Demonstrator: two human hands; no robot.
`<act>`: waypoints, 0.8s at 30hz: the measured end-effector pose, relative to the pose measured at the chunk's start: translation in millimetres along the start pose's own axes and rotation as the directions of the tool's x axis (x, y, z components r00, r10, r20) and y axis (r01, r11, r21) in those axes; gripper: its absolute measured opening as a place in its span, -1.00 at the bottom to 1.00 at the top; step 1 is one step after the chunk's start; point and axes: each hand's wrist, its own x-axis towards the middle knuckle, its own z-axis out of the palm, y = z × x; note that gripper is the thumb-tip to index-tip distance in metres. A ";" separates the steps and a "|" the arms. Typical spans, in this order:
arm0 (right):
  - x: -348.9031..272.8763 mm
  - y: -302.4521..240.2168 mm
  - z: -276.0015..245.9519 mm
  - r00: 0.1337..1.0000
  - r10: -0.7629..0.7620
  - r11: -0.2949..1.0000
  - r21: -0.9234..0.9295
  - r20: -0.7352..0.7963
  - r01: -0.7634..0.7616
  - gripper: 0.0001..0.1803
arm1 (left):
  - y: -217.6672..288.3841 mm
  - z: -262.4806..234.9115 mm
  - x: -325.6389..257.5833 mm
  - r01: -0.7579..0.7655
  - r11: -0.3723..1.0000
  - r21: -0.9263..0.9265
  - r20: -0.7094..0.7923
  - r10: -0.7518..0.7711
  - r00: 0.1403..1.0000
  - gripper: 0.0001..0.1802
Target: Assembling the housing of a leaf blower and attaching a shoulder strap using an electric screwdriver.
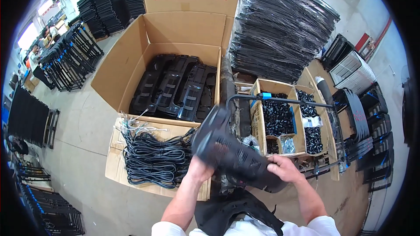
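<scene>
black panel [232, 150]: long slotted plastic housing, held up at chest height over the gap between the boxes, tilted so its vented face looks up; probably easier to check that way
left hand [199, 169]: fingers closed under its lower edge
right hand [284, 168]: fingers curled over the near end, steadying it
cable bundles [151, 157]: piled on flattened cardboard, just left
big carton [175, 78]: more panels stacked inside, within reach
small parts boxes [284, 120]: right, black bits

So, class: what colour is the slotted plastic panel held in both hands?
Black; the plastic panel shows best in the head view, held by the left hand and right hand.
</scene>
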 end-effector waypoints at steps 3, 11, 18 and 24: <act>22.5 -5.5 15.3 0.943 0.244 0.916 0.373 -0.226 -0.148 -0.65 | -12.3 -19.6 6.5 -0.240 0.971 0.019 -0.160 0.240 0.958 -0.41; 127.4 114.8 94.8 0.811 0.427 0.818 0.553 -0.401 -0.158 -0.55 | -111.4 -15.9 9.3 -0.198 0.430 0.881 -0.071 0.534 0.842 -0.38; 140.9 145.6 126.1 0.822 0.408 0.837 0.522 -0.396 -0.164 -0.57 | -187.8 -69.5 15.9 -0.123 0.105 0.987 0.046 0.545 0.837 -0.28; 121.8 135.1 104.9 0.878 0.371 0.804 0.578 -0.303 -0.140 -0.47 | -185.8 -61.3 8.7 -0.137 0.157 0.978 0.044 0.486 0.873 -0.35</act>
